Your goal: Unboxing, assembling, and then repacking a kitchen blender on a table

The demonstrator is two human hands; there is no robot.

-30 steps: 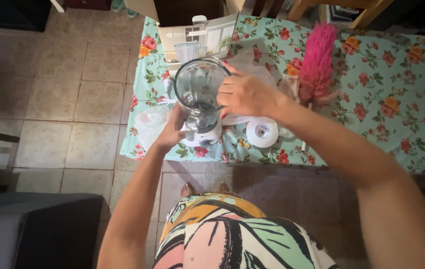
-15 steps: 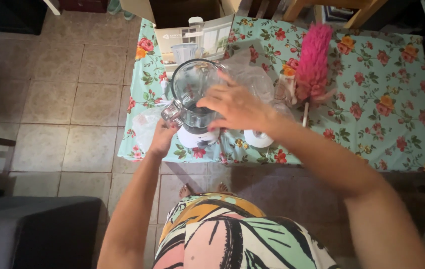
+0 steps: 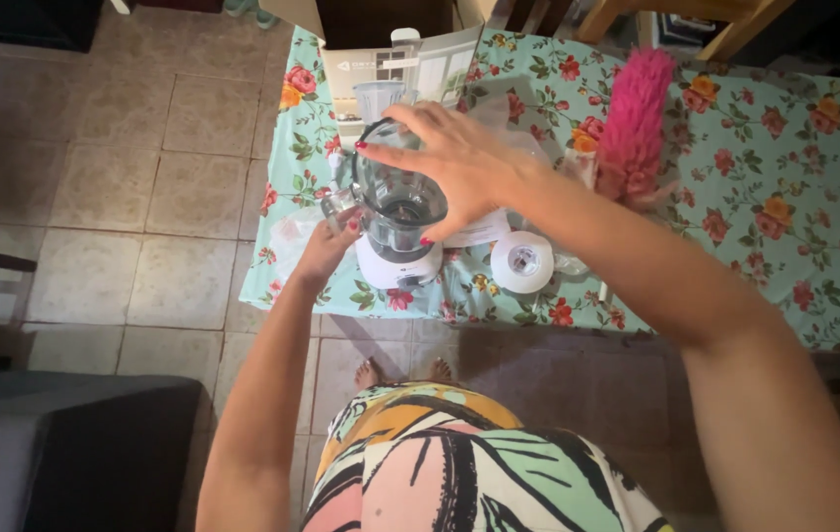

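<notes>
Head view: hands (image 3: 459,163) half-hiding blender jar (image 3: 395,197)

We see bare arms, no sleeves, no watch or rings. Left hand (image 3: 326,246) and right hand (image 3: 454,163) have red-painted nails. Garment (image 3: 469,463) is a bold print: pink, mint, yellow, black strokes. Feet (image 3: 405,372) bare.

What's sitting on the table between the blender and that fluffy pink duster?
In the head view, a round white lid lies between the blender and the pink duster, with white paper and crumpled clear plastic beside it; the right hand reaches across above.
</notes>
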